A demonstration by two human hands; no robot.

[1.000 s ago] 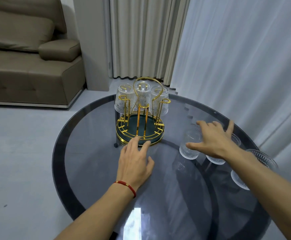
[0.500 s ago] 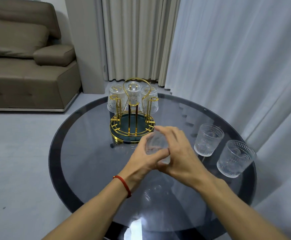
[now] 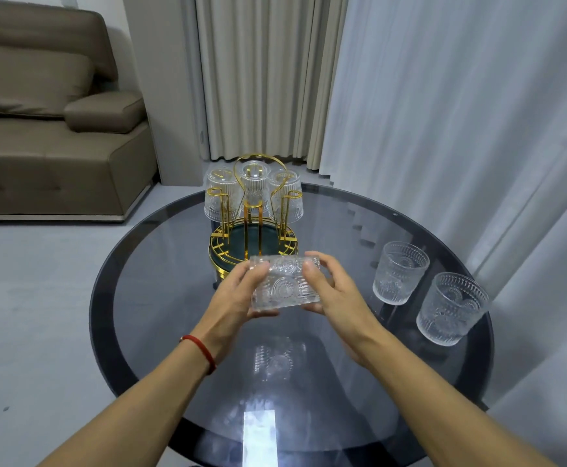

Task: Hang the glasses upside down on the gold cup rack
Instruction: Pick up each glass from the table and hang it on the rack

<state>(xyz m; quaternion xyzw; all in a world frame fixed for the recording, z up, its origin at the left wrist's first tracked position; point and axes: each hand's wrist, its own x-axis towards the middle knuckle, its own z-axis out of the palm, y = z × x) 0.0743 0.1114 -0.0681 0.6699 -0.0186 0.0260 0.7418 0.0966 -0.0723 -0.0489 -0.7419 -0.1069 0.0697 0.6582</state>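
Observation:
A clear patterned glass [image 3: 283,284] lies on its side in the air above the table, gripped from the left by my left hand [image 3: 236,298] and from the right by my right hand [image 3: 337,294]. Just beyond it stands the gold cup rack [image 3: 253,230] with a dark green base. Three glasses [image 3: 253,183] hang upside down on its far pegs; the near pegs are bare. Two more glasses stand upright at the right: one [image 3: 398,271] nearer the middle, the other [image 3: 450,308] by the table's edge.
The round dark glass table [image 3: 160,298] has a black rim. A brown sofa [image 3: 49,129] stands at the back left. Beige and white curtains [image 3: 444,112] hang behind and to the right of the table.
My right hand took a glass from the right of the table and brought it to the middle. My left hand left the rack's base and joined it on the glass, which now lies sideways.

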